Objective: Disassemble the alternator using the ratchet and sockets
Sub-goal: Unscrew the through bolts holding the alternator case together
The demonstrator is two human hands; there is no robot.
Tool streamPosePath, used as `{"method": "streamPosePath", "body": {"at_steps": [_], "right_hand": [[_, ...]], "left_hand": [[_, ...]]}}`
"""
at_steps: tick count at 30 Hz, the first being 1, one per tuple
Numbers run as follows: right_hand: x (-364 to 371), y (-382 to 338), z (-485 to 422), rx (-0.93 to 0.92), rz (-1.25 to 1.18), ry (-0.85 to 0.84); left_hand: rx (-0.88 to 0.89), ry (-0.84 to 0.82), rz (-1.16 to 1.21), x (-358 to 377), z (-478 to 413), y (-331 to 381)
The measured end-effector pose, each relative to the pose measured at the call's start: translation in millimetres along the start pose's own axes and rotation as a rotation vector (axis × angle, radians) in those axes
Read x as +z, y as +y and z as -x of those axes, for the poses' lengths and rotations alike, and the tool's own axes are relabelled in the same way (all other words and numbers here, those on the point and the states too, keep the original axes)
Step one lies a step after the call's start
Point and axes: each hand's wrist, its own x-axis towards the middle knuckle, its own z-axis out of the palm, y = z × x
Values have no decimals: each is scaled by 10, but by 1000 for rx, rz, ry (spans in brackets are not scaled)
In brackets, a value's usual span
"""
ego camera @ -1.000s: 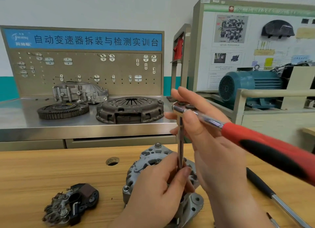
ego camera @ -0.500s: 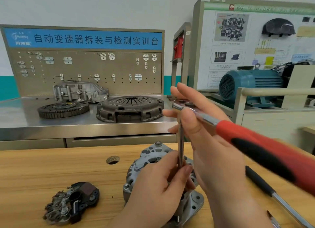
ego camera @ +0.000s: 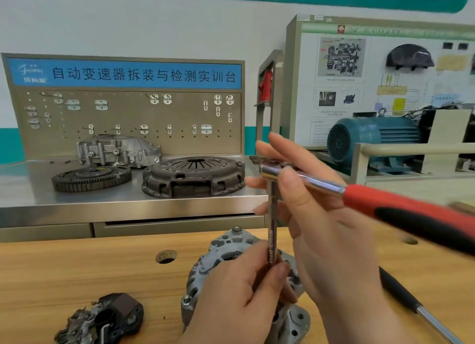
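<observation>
A: Head view: where's the alternator (ego camera: 218, 251)?
B: Near centre of the wooden bench (ego camera: 64, 279). Grey ribbed casting, half behind the hands.
A: Grips?
B: Left hand (ego camera: 231, 305) pinches the extension bar (ego camera: 272, 228) low down. Right hand (ego camera: 329, 235) clasps the ratchet (ego camera: 385, 202) at its chrome head.

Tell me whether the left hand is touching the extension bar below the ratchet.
Touching. The head view shows the left hand pinching the extension bar low down, above the alternator; the right hand holds the ratchet.
</observation>
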Motion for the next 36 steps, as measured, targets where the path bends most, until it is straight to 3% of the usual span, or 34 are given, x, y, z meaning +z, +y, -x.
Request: {"method": "streamPosePath", "body": {"at_steps": [2,6,9,13,15,16,18,21,23,26,28,34,36], "right_hand": [[34,11,14,-6,55,-8],[73,-11,-6,173,-316,34],[9,-25,-43,295,-457,28],[15,-17,45,229,-370,37],[-20,9,-70,157,-182,57],[-22,9,-121,162,-18,11],[-26,47,-183,296,88,-99],[1,26,-75,120,-162,33],[33,-18,46,181,-361,38],[13,-26,-10,309,-467,-5],[19,-50,-20,331,-467,-15],[39,-14,-6,74,-101,54],[48,-15,-6,54,-104,64]], "left_hand": [[39,21,-34,0,-5,-17],[45,-2,3,-7,25,34],[62,-13,-5,-4,42,25],[56,-23,6,5,26,1],[26,-9,15,9,22,-8],[30,5,13,9,19,-13],[52,14,1,6,11,-21],[41,-1,66,9,25,-30],[31,-33,94,7,37,-25],[48,-45,40,1,32,3],[45,-29,35,13,24,-1],[-3,5,50,38,12,-15],[7,8,23,35,9,-5]]}}
